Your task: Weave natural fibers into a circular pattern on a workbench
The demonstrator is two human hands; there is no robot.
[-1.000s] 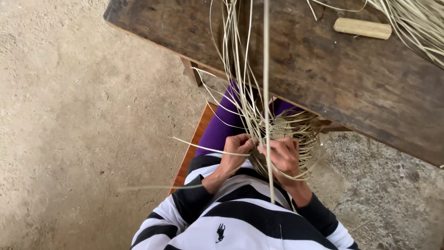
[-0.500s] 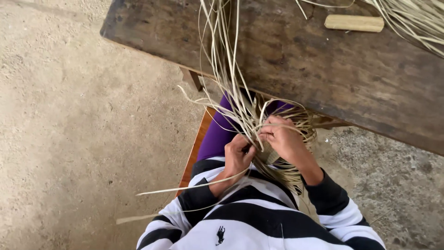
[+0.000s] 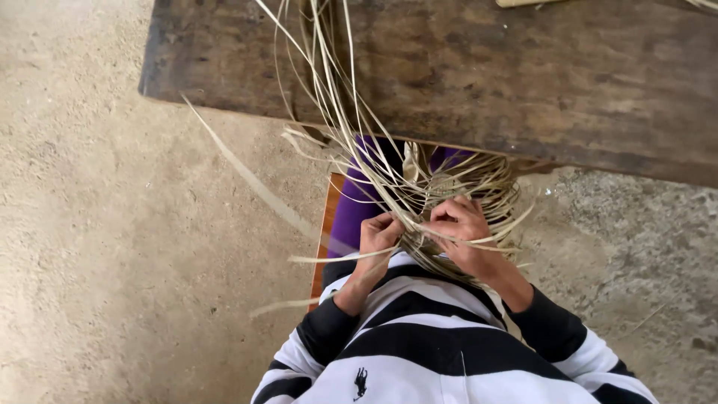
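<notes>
Just below centre frame, left hand [image 3: 378,233] and right hand [image 3: 461,228] pinch pale strips [image 3: 351,127] at the half-woven basket [image 3: 467,191], strands running toward the upper left.

The strips [image 3: 329,90] run off the top edge.

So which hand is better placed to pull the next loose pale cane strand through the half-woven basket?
Probably the left hand: its fingers already pinch the loose pale cane strands beside the half-woven cane basket, while the right hand braces the basket's rim.
</notes>
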